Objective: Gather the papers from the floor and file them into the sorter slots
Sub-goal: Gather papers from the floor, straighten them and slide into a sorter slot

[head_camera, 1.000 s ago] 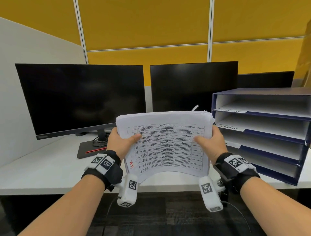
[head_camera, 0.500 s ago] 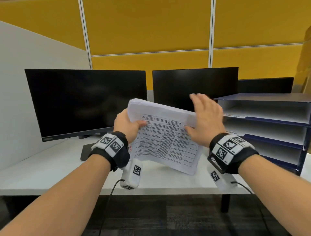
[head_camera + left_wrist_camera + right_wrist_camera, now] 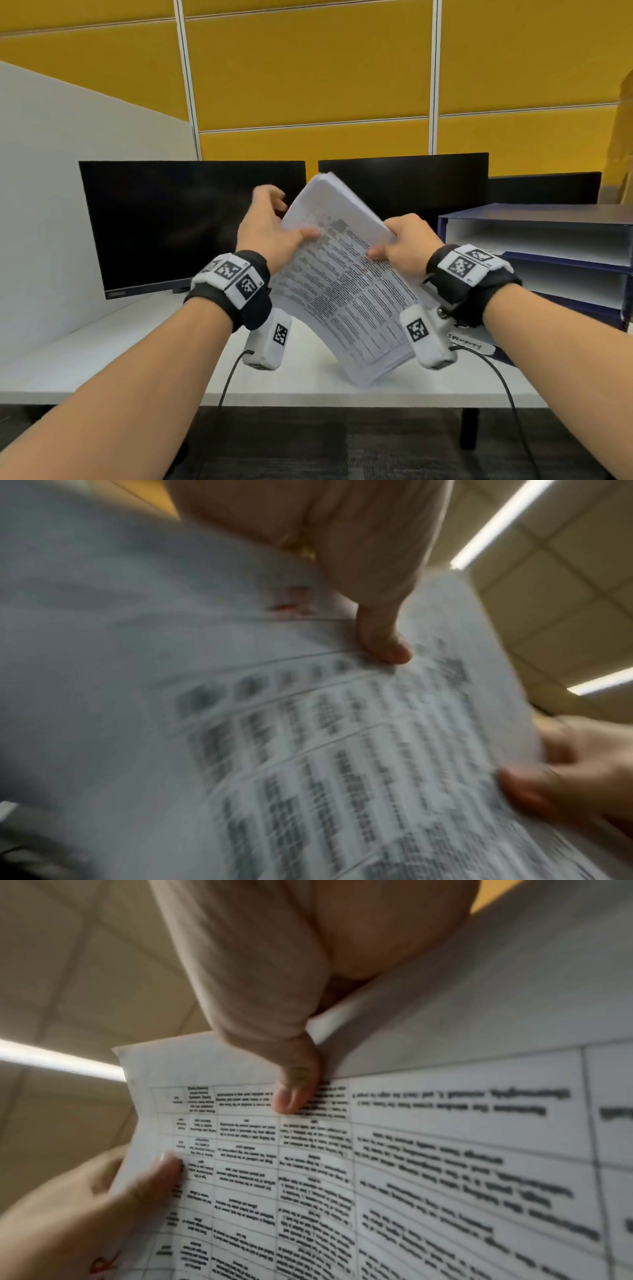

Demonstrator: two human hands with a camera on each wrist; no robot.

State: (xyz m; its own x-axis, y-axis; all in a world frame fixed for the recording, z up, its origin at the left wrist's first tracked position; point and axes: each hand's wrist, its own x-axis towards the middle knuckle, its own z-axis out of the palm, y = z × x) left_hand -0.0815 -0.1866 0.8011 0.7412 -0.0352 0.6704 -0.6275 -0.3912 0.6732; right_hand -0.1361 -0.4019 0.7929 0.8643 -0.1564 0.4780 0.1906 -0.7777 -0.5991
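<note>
A thick stack of printed papers (image 3: 346,294) with table text hangs tilted above the white desk (image 3: 137,346), its low corner just over the desk top. My left hand (image 3: 274,222) holds the stack's upper left edge, thumb on the front sheet and fingers behind. My right hand (image 3: 397,240) grips the right edge, thumb on the front. The left wrist view shows my left thumb (image 3: 383,631) on the blurred papers (image 3: 308,750); the right wrist view shows my right thumb (image 3: 294,1085) on the papers (image 3: 445,1150). The navy sorter (image 3: 534,212), with open white slots, stands right of the stack.
Two dark monitors (image 3: 191,226) (image 3: 411,185) stand at the back of the desk behind the papers. A white partition (image 3: 51,171) closes the left side, and a yellow panel wall (image 3: 308,75) the back. Wrist cables (image 3: 229,373) hang over the desk's front edge above dark carpet (image 3: 308,445).
The stack has swung from level to steeply tilted, its left corner up. My right hand let go, passed open over the top edge, and now grips the right edge again.
</note>
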